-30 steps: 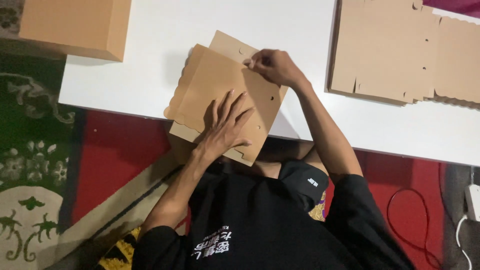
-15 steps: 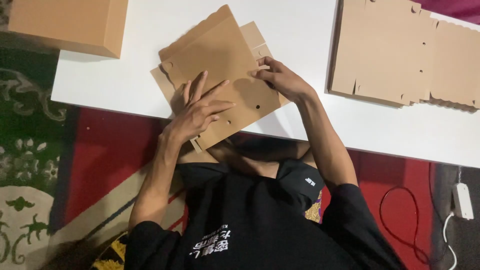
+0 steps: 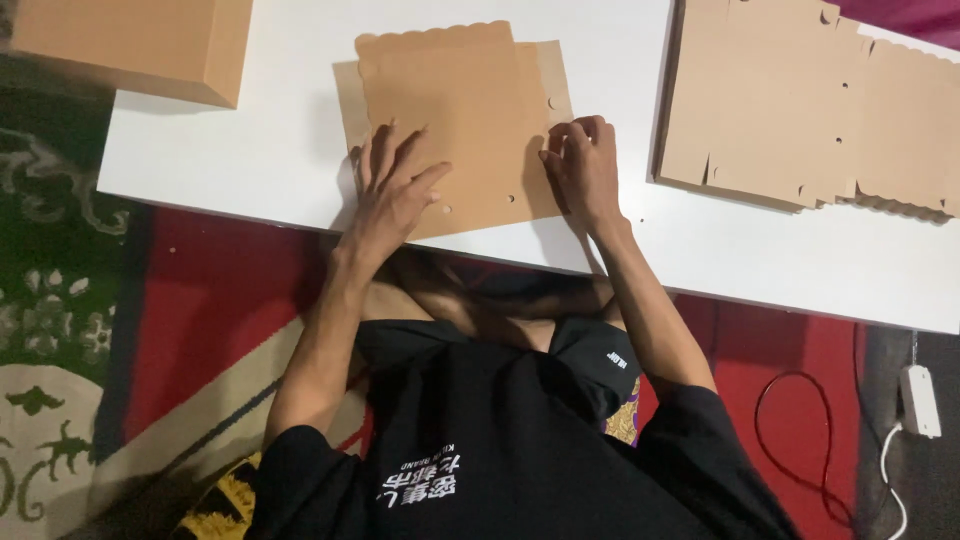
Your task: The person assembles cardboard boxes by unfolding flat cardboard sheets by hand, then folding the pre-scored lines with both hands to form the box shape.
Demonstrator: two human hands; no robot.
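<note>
A flat die-cut brown cardboard sheet with a scalloped far edge and small holes lies on the white table. My left hand rests flat on its near left part, fingers spread. My right hand presses on the sheet's right edge with curled fingers, where a narrow flap sits. Neither hand lifts the sheet off the table.
A stack of flat die-cut cardboard sheets lies at the table's right. An assembled brown cardboard box stands at the far left. A patterned red and green rug covers the floor. A white power strip and red cable lie at right.
The cardboard sheet has turned from a tilted position to lie square and flat on the table. Both hands followed it, the right moving to its right edge.
</note>
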